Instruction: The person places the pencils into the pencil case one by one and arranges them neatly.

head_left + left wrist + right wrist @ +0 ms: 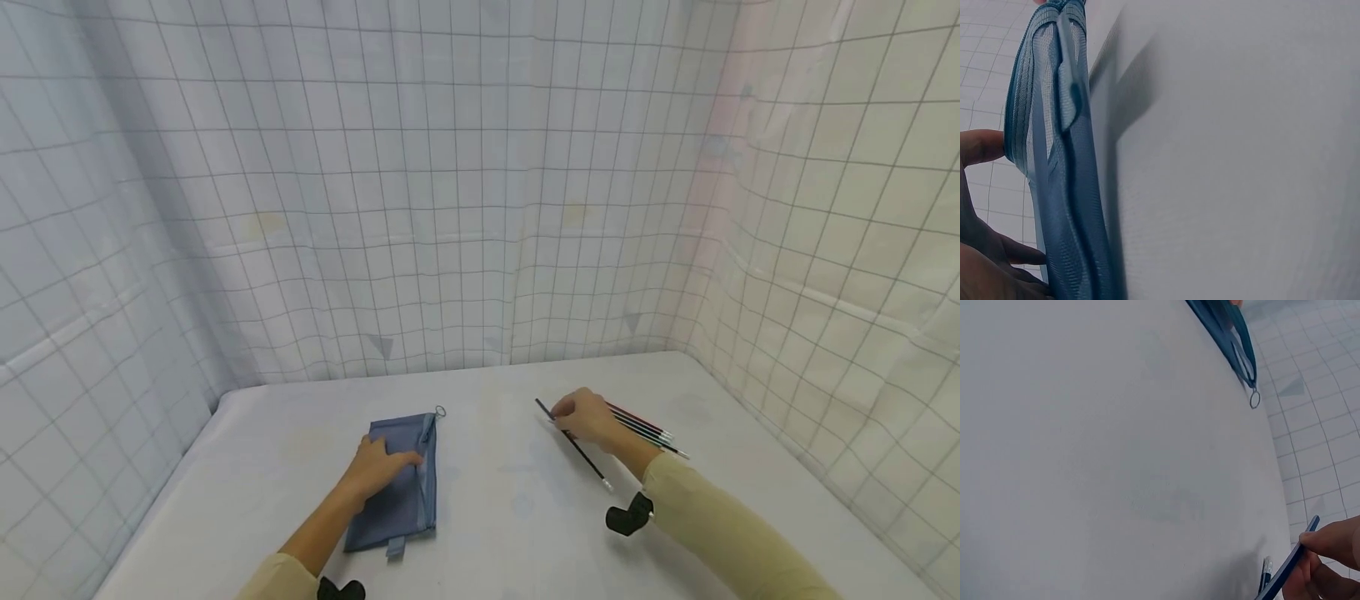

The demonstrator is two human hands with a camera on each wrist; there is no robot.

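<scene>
A blue fabric zip pouch (390, 500) lies flat on the table, left of centre, with a zipper along its right side and a small ring at the far corner. My left hand (378, 468) rests on top of it, its thumb touching the raised zipper edge (1022, 94) and its other fingers on the fabric. To the right, my right hand (585, 415) pinches a dark pencil (588, 458) between thumb and fingers. The pencil's pale end points toward me. Beside that hand lie several red and dark pencils (660, 435), partly hidden by the hand and forearm.
A white cloth covers the table (487, 500). Hanging white sheets with a grid pattern (465, 208) enclose it at the back and both sides. Black wrist devices (630, 514) sit below each forearm near the cuffs.
</scene>
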